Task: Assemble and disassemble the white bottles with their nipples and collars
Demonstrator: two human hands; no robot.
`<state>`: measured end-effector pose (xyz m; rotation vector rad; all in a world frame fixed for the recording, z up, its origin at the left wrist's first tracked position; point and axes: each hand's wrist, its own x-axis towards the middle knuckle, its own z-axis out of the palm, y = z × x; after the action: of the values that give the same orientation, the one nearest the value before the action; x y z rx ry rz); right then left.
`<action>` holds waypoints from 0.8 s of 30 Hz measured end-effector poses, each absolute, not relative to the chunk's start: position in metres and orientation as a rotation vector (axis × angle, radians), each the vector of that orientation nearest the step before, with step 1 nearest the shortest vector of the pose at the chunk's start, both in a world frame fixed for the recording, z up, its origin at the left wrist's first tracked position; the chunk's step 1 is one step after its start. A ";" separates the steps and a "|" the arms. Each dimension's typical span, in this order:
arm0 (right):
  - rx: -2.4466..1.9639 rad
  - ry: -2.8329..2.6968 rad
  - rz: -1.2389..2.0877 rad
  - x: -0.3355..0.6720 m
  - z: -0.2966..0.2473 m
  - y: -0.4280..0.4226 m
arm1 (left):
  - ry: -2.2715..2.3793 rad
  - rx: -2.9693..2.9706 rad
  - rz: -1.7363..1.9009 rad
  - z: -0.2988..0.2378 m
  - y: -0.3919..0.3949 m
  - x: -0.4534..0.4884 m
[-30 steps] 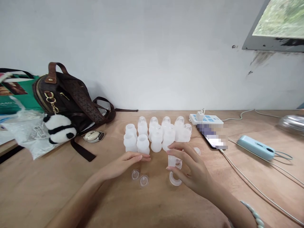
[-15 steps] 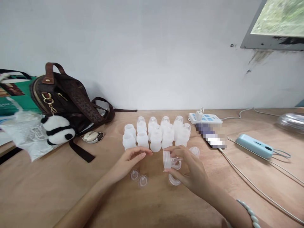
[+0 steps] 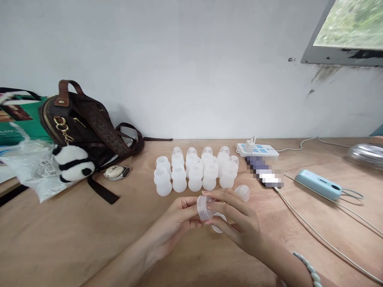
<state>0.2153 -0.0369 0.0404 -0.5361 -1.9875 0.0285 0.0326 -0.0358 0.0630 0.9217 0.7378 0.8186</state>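
A translucent ribbed screw ring is tilted between my two hands, above the table. My right hand wraps its fingers and thumb around the ring's right side. My left hand presses thumb and fingers against the left side; whether a teat is in those fingers is hidden. Just behind stand frosted white baby bottles in two rows, several with clear domed caps, while open-necked bottles stand at the left end. Another ring lies partly covered by my right hand. Beside it rests a clear dome cap.
To the left are a dark backpack, a panda plush, a plastic bag and a watch. At right are a power strip, a phone, a blue power bank and a white cable.
My left hand has moved right and forward onto the ring. My right hand has brought the ring slightly left and turned it. The two clear teats on the table are no longer visible.
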 end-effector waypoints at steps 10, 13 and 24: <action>-0.682 -1.945 0.438 0.218 0.040 -0.041 | 0.707 0.848 0.762 0.075 -0.043 0.036; -0.670 -1.926 0.527 0.217 0.039 -0.044 | 0.711 0.778 0.753 0.076 -0.044 0.038; -0.748 -1.435 0.456 0.238 0.063 -0.025 | 0.980 1.048 0.962 0.069 -0.027 -0.021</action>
<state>0.2378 -0.0252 0.0625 -0.7480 -1.4354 0.4558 -0.0208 -0.0266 0.0688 1.0481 0.9797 0.9621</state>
